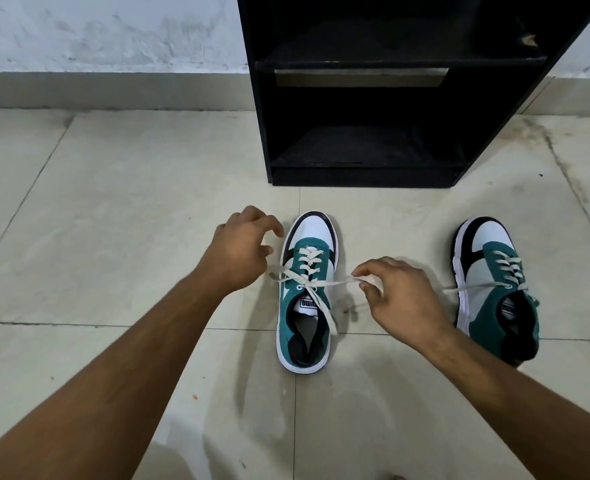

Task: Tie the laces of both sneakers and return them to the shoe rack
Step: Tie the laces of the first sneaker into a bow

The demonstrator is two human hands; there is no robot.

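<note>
The right hand (400,299) pinches a lace (342,282) of the middle shoe (305,289). The left hand (241,251) maybe holds the other end. Next, make the knot.

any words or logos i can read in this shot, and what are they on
"PUMA" on the white tongue label of the middle sneaker, seen upside down from this view.
The tongue label on the right sneaker carries print too, but it is too small and angled to read.
Nothing readable on the black shoe rack, floor or wall.
</note>
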